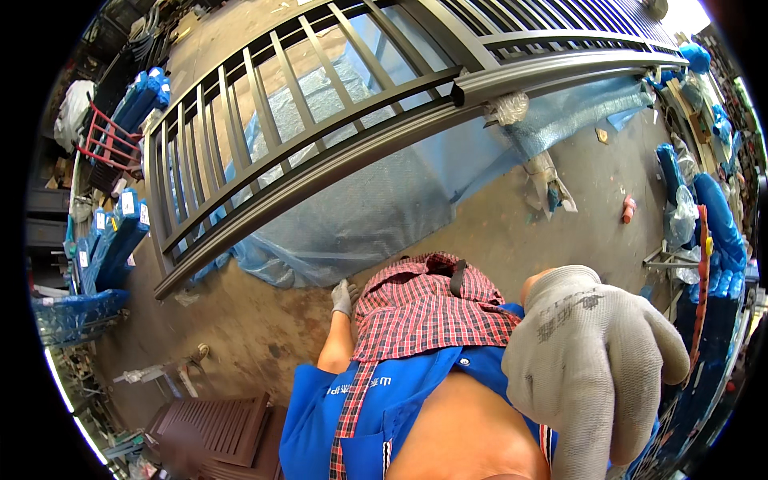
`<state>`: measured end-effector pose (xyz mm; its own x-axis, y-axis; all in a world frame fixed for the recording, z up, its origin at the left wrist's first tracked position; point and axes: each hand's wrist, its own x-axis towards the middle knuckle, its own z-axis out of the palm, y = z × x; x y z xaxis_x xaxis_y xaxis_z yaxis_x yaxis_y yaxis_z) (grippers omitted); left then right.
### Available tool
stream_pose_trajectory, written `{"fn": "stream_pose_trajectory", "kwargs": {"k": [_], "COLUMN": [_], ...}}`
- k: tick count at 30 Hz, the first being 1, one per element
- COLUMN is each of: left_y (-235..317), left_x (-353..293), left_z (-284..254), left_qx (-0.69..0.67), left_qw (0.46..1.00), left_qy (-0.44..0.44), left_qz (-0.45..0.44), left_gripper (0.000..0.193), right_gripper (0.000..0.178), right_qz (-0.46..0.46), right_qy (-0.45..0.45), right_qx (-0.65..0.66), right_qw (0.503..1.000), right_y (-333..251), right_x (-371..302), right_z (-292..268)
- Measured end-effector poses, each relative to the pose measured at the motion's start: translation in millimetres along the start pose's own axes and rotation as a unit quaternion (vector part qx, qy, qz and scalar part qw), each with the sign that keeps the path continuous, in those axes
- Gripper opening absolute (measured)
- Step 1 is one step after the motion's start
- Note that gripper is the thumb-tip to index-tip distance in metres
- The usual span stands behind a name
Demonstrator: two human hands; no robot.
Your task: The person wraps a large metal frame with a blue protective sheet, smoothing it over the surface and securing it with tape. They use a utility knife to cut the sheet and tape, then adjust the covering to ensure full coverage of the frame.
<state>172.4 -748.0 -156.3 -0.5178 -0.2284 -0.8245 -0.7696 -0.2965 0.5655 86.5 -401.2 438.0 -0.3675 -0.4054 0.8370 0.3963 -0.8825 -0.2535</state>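
My right hand [592, 360], in a grey knitted glove with dark print on its back, is raised close in front of me at the right. Its thumb stands apart and some fingers stretch toward the lower edge, where their tips go out of view. I see nothing held in it. Low beside my checked red apron [432, 308] hangs my left hand [342, 296], also gloved in grey, fingers loosely extended and holding nothing visible. Ahead of me a dark grey metal railing panel [296, 152] with upright bars lies raised above the floor, apart from both hands.
Blue translucent plastic sheeting [344, 232] spreads under the panel. A red hand truck [112, 140] and blue-wrapped bundles [112, 240] line the left. Brown slatted panels [216, 428] lie lower left. An orange-red object [629, 210] lies on the floor near more blue-wrapped stock [716, 216].
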Motion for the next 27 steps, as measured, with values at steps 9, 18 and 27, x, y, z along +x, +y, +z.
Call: {"fn": "stream_pose_trajectory", "kwargs": {"k": [9, 18, 27], "left_y": [-18, -67, -164], "left_x": [-38, -111, -104], "left_z": [-3, -30, -130], "left_qx": [-0.093, -0.107, 0.193], "left_qw": [0.992, 0.984, 0.909], "left_qy": [0.088, 0.14, 0.223], "left_qz": [-0.012, 0.001, 0.295], "left_gripper": [0.035, 0.033, 0.023], "right_gripper": [0.041, 0.037, 0.042], "right_qz": [0.077, 0.437, 0.537], "right_qy": [-0.053, 0.087, -0.192], "right_qx": [0.105, -0.729, -0.588], "right_qw": [0.99, 0.52, 0.574], "right_y": [-8, 80, 251], "right_x": [8, -94, -73], "right_z": [-81, -250, -270]}}
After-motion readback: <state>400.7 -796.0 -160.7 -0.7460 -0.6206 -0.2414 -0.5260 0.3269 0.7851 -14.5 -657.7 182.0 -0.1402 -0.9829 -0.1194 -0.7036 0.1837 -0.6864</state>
